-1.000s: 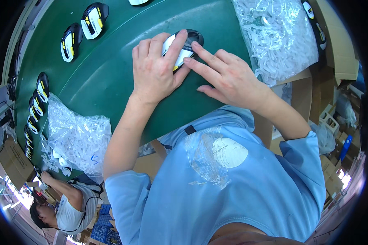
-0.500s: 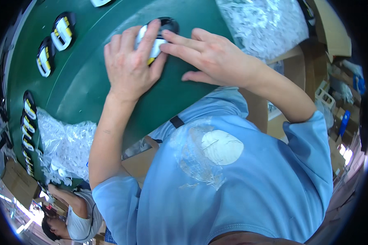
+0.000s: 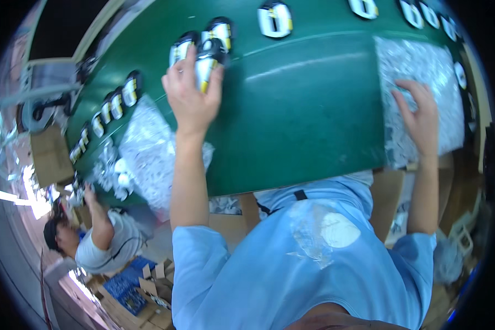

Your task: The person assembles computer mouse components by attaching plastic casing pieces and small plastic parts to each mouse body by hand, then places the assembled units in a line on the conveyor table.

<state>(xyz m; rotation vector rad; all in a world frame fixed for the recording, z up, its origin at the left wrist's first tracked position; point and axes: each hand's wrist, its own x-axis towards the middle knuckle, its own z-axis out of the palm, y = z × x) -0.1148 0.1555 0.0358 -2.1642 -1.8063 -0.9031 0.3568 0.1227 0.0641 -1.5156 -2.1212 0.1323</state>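
My left hand (image 3: pixel 192 102) grips a white, black and yellow plastic housing (image 3: pixel 205 70), its thumb on one side and fingers on the other. Right beside that piece, two similar housings lie on the green table: one (image 3: pixel 180 50) on the left, another (image 3: pixel 221 28) just behind. Over on the right, my right hand (image 3: pixel 418 113) is above a clear plastic bag (image 3: pixel 396 66) full of small transparent pieces. Its thumb and forefinger are apart, and no piece shows between them. The other fingers of that hand are partly hidden.
More housings stand in a line along the green table (image 3: pixel 302 110), one (image 3: pixel 275 20) at the far middle and several at both ends. A second clear bag (image 3: pixel 148 154) lies at the left near white parts (image 3: pixel 122 173). A co-worker (image 3: pixel 102 242) sits at lower left by cardboard boxes.
My left hand has carried the housing away to the left, beside two others. My right hand has left the housing and moved right to the clear bag. The view has turned.
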